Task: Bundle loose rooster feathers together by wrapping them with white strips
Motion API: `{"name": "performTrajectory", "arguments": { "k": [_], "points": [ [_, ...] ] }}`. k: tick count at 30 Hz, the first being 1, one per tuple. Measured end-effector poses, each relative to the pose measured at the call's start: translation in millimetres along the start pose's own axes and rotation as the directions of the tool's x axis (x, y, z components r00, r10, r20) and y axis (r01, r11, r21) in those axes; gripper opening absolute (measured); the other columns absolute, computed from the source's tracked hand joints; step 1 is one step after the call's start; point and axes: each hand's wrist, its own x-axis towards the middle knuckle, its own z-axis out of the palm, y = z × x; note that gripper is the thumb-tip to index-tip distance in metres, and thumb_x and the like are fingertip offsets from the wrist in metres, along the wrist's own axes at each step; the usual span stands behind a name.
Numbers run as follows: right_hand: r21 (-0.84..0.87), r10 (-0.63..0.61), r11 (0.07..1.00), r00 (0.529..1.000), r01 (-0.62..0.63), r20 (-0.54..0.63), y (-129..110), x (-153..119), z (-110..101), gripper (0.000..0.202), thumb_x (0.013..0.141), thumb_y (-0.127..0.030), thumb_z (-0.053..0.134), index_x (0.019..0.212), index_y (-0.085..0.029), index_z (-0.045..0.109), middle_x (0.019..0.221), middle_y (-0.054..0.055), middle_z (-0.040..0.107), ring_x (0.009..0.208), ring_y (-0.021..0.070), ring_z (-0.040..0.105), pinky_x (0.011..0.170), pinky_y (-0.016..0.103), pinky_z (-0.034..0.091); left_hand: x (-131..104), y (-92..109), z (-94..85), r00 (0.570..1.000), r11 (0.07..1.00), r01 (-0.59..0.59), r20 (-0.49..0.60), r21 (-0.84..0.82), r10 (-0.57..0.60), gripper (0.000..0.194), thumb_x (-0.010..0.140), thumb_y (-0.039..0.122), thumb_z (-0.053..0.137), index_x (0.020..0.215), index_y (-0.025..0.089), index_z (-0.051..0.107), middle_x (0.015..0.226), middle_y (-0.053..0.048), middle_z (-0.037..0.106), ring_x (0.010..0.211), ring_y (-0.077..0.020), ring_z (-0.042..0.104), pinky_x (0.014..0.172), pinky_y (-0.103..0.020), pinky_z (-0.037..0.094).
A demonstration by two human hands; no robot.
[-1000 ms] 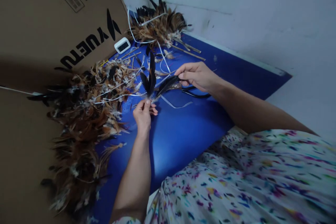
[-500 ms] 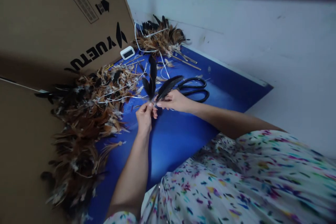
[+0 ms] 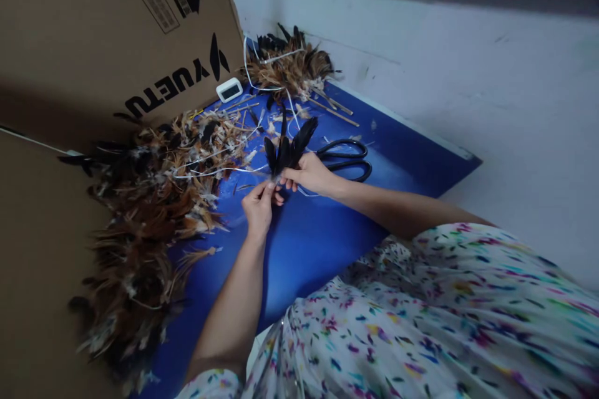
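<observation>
Several black feathers (image 3: pixel 291 142) fan upward from between my two hands, their quills meeting at my fingertips. My left hand (image 3: pixel 258 207) pinches the quill ends from below, thumb and fingers closed. My right hand (image 3: pixel 312 173) is closed on the base of the feathers from the right, its fingertips touching the left ones. Just beyond my right wrist lie scissors with black loop handles (image 3: pixel 349 159); their blades are hidden behind the hand. A thin white string (image 3: pixel 229 169) runs across the table toward the feathers.
A large pile of brown and black feathers (image 3: pixel 150 218) covers the left of the blue table (image 3: pixel 304 249). A second bundle of feathers (image 3: pixel 287 68) lies against the wall. A cardboard box (image 3: pixel 116 25) stands behind, with a small white digital device (image 3: pixel 229 90) beside it. Thin sticks (image 3: pixel 334 109) lie near the bundle.
The black feathers have drawn closer together: the one at the right, leaning outward before, now stands more upright beside the others. My right hand has shifted slightly up.
</observation>
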Motion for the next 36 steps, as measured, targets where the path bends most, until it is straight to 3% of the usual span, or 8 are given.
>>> {"name": "performTrajectory", "arguments": {
  "k": [6, 11, 19, 23, 30, 36],
  "points": [
    [0.094, 0.078, 0.993, 0.995, -0.072, -0.056, 3.2, -0.1, 5.1, 0.014, 0.067, -0.009, 0.059, 0.054, -0.011, 0.061, 0.048, 0.002, 0.062, 0.037, 0.0098, 0.055, 0.036, 0.019, 0.046, -4.4, 4.1, -2.8, 0.983, 0.919, -0.177, 0.017, 0.353, 0.183, 0.026, 0.089, 0.035, 0.058, 0.079, 0.017, 0.074, 0.057, 0.001, 0.064, 0.050, -0.0114, 0.059, 0.058, -0.025, 0.049],
    [0.174, 0.118, 0.979, 0.991, -0.106, -0.060, 1.0, -2.1, 3.0, 0.012, 0.066, -0.008, 0.060, 0.054, -0.011, 0.060, 0.050, 0.003, 0.062, 0.038, 0.0106, 0.056, 0.036, 0.020, 0.048, -8.2, 12.0, -0.9, 0.944, 0.816, -0.321, 0.090, 0.480, 0.318, 0.024, 0.091, 0.027, 0.057, 0.077, 0.018, 0.074, 0.057, 0.000, 0.064, 0.055, -0.0112, 0.058, 0.061, -0.023, 0.046],
    [0.248, 0.080, 0.964, 0.994, -0.097, 0.080, 10.7, -5.7, -5.3, 0.012, 0.064, -0.020, 0.071, 0.059, -0.011, 0.064, 0.052, 0.002, 0.063, 0.045, 0.0105, 0.059, 0.043, 0.020, 0.052, -10.4, 13.6, -1.8, 0.940, 0.816, -0.338, 0.116, 0.469, 0.322, 0.026, 0.089, 0.024, 0.059, 0.066, 0.020, 0.071, 0.054, 0.000, 0.059, 0.052, -0.0115, 0.052, 0.057, -0.023, 0.040],
    [0.219, 0.014, 0.975, 0.990, -0.045, 0.142, 15.0, -9.8, -5.4, 0.019, 0.063, -0.025, 0.077, 0.065, -0.011, 0.065, 0.054, 0.001, 0.063, 0.046, 0.0096, 0.058, 0.047, 0.021, 0.051, -12.4, 9.8, -4.0, 0.932, 0.796, -0.359, 0.149, 0.487, 0.329, 0.024, 0.090, 0.023, 0.055, 0.073, 0.020, 0.072, 0.057, 0.000, 0.058, 0.053, -0.0116, 0.052, 0.057, -0.023, 0.039],
    [0.136, 0.027, 0.990, 0.996, -0.039, 0.088, 19.3, -13.4, -2.3, 0.038, 0.070, -0.047, 0.075, 0.066, -0.011, 0.063, 0.055, 0.002, 0.062, 0.044, 0.0092, 0.055, 0.045, 0.022, 0.047, -17.9, 10.6, -1.3, 0.907, 0.745, -0.420, 0.208, 0.519, 0.366, 0.023, 0.093, 0.023, 0.053, 0.081, 0.019, 0.073, 0.060, 0.000, 0.057, 0.054, -0.0106, 0.052, 0.057, -0.022, 0.040],
    [0.131, 0.056, 0.989, 0.988, -0.075, 0.141, 10.5, -12.4, -12.7, 0.040, 0.070, -0.048, 0.074, 0.059, -0.012, 0.063, 0.048, 0.000, 0.058, 0.040, 0.0082, 0.052, 0.041, 0.020, 0.042, -20.2, 12.9, -1.6, 0.910, 0.819, -0.406, 0.258, 0.405, 0.324, 0.023, 0.093, 0.027, 0.055, 0.105, 0.021, 0.073, 0.067, -0.002, 0.063, 0.057, -0.0117, 0.057, 0.061, -0.023, 0.047]
  ]
}}
